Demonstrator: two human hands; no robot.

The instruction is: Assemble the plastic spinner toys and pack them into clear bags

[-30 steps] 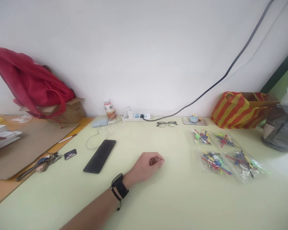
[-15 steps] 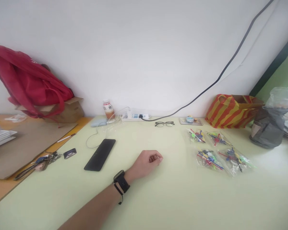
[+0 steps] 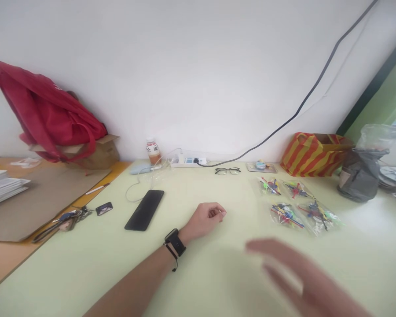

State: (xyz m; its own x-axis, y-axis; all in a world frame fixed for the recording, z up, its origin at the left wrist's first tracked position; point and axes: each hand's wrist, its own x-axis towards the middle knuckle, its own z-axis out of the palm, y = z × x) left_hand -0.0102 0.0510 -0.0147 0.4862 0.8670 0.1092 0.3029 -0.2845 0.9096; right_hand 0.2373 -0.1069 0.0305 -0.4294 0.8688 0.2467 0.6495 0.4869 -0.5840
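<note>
My left hand point(image 3: 205, 221) rests on the pale green table point(image 3: 191, 281), its fingers loosely curled toward the thumb and no object showing in them. A black watch point(image 3: 175, 241) and a dark cord bracelet are on that wrist. To its left lies a black phone point(image 3: 144, 210), screen up. My right hand point(image 3: 320, 281) is at the lower right, smeared by motion, thumb and fingers apart, with nothing seen between them. Beyond it lie several clear bags of colourful plastic pieces point(image 3: 287, 214), arranged in two rows. Neither hand touches the bags or the phone.
Along the wall are a drink bottle point(image 3: 153, 152), a power strip point(image 3: 188, 162) with cables, glasses point(image 3: 227, 171) and a small clear case point(image 3: 262, 167). A striped bag point(image 3: 312, 154) and grey bag point(image 3: 359, 176) stand right; keys point(image 3: 71, 219), cardboard and a red bag point(image 3: 59, 116) are left.
My right hand has come into view from the lower right. My left hand stays curled on the table. The whole view has shifted slightly.
</note>
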